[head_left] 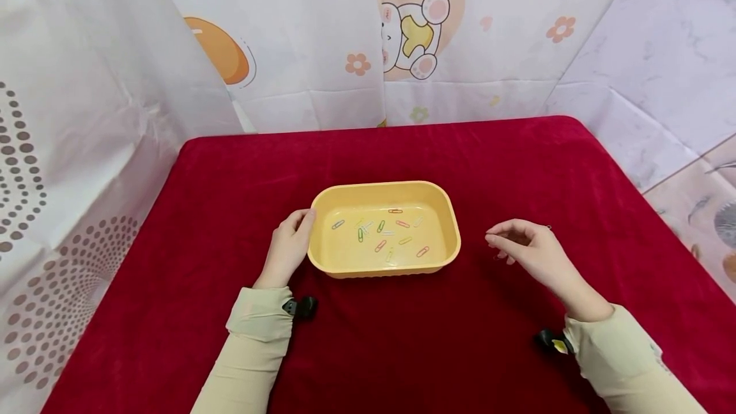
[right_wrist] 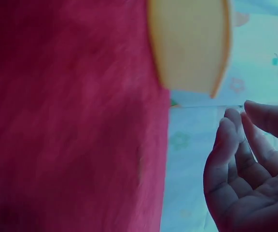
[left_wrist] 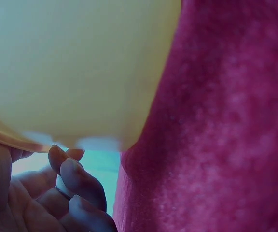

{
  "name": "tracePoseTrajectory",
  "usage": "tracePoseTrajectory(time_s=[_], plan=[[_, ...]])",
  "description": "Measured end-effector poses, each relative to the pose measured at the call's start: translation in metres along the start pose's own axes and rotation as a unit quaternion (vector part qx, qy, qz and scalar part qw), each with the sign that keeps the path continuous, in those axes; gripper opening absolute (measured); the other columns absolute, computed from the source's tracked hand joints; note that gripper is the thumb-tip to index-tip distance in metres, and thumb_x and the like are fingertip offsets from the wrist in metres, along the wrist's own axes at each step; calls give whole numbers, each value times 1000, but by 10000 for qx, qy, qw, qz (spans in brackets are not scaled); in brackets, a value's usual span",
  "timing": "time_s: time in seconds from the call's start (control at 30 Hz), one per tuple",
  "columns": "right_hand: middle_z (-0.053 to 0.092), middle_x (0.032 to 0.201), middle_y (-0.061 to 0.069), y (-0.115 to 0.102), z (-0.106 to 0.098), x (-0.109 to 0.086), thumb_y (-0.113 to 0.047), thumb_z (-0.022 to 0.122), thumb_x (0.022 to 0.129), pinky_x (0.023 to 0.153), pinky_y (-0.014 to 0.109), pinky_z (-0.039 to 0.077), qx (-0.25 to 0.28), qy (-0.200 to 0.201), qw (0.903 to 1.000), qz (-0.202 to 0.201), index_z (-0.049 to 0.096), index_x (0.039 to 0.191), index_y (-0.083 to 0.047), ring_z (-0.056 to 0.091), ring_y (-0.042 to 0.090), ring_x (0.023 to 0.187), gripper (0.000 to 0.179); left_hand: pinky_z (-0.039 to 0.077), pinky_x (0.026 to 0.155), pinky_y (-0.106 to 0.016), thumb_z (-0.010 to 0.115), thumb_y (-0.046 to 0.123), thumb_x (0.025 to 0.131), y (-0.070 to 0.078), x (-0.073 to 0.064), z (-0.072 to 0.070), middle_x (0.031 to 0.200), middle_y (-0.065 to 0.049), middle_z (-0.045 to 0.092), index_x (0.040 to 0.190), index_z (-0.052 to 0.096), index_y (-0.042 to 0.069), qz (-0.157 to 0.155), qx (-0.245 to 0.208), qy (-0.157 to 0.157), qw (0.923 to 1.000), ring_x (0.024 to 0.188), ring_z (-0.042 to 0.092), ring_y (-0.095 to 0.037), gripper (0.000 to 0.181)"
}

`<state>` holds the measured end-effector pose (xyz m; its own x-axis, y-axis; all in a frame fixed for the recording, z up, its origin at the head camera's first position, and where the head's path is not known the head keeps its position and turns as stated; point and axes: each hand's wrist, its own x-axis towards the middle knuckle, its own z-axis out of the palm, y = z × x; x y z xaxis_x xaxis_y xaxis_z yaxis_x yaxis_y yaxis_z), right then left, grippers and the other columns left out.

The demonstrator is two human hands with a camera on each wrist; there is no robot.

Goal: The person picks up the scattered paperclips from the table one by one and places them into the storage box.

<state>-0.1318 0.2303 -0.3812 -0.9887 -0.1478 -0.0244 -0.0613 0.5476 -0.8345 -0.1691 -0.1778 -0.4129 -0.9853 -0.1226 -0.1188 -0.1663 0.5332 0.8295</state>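
A shallow yellow plastic tray (head_left: pixel 382 267) lies on the red cloth in the head view. Scattered over its floor are several coloured paper clips, among them a green paper clip (head_left: pixel 360 235) and a pink paper clip (head_left: pixel 423 252). My left hand (head_left: pixel 289 241) grips the tray's left rim, the thumb on top; the left wrist view shows fingers (left_wrist: pixel 83 179) curled beneath the rim. To the right of the tray and apart from it, my right hand (head_left: pixel 531 251) hovers over the cloth with loosely bent fingers. Nothing shows between its thumb and fingertips (right_wrist: pixel 226 128).
A red velvety cloth (head_left: pixel 379 344) covers the table. Printed curtains (head_left: pixel 322 101) hang behind and at both sides. Faint small wire-like outlines lie beside the right hand, too small to make out. Each wrist carries a black camera (head_left: pixel 306 307).
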Motion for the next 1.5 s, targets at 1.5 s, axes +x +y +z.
tracePoseTrajectory(time_s=[1.5], plan=[[56, 72, -7, 25, -8, 19, 2, 66, 87, 61, 26, 43, -2843, -1239, 9432, -1190, 66, 92, -5, 46, 4, 64, 9, 47, 95, -41, 39, 54, 103, -1, 0, 1, 123, -13, 67, 135, 59, 12, 15, -17, -10, 10000, 106, 63, -26, 56]])
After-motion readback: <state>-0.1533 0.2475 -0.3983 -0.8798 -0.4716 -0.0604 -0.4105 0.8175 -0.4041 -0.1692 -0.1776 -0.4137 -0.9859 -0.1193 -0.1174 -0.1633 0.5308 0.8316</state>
